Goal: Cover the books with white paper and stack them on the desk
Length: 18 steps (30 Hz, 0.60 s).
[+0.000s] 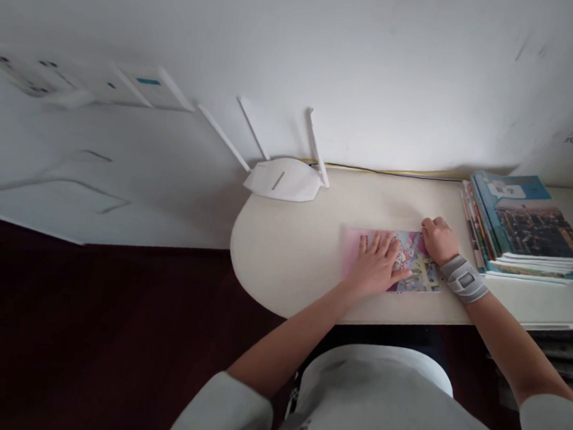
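A thin booklet (420, 273) with a pink and multicoloured illustrated cover lies flat on the white table (283, 255). Spread across its left and middle part is my left hand (373, 266), palm down with fingers apart. My right hand (439, 240) is closed at the booklet's upper right corner, its fingers curled under. Whether the curled fingers pinch the corner or hold something small is hidden. A grey wrist brace (465, 279) wraps my right wrist.
To the right stands a stack of books (537, 217), close to my right forearm. A white router (284, 179) with raised antennas sits at the back left, by the wall. Thin cables (395, 173) run along the wall edge. The table's left end is rounded.
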Motion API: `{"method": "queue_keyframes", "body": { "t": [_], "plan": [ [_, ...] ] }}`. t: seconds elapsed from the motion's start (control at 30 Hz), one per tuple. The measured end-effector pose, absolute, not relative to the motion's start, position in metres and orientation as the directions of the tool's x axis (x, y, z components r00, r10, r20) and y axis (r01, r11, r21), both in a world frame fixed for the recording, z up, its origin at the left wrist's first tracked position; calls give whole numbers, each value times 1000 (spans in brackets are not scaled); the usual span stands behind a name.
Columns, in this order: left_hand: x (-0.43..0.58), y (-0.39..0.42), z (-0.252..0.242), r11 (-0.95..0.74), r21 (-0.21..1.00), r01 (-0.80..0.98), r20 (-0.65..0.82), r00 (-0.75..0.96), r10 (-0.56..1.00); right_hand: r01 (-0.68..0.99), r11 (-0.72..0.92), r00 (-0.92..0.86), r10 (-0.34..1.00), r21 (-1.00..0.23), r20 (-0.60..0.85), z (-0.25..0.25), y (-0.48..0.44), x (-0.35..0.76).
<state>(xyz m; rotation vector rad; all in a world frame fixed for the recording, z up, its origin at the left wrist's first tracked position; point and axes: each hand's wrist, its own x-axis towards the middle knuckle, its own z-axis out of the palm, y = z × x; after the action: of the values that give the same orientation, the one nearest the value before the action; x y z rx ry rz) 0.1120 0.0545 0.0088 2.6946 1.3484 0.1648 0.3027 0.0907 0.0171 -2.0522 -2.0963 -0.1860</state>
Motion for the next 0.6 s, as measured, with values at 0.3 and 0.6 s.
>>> {"method": "queue_keyframes", "body": {
  "t": [0.3,0.6],
  "plan": [
    [112,52,6,-595,178,784,95,588,803,801,590,-577,805,-95,140,10,55,281],
    [41,89,10,-373,180,910,-48,387,921,938,346,-340,930,-15,140,1,56,311]
  ]
}}
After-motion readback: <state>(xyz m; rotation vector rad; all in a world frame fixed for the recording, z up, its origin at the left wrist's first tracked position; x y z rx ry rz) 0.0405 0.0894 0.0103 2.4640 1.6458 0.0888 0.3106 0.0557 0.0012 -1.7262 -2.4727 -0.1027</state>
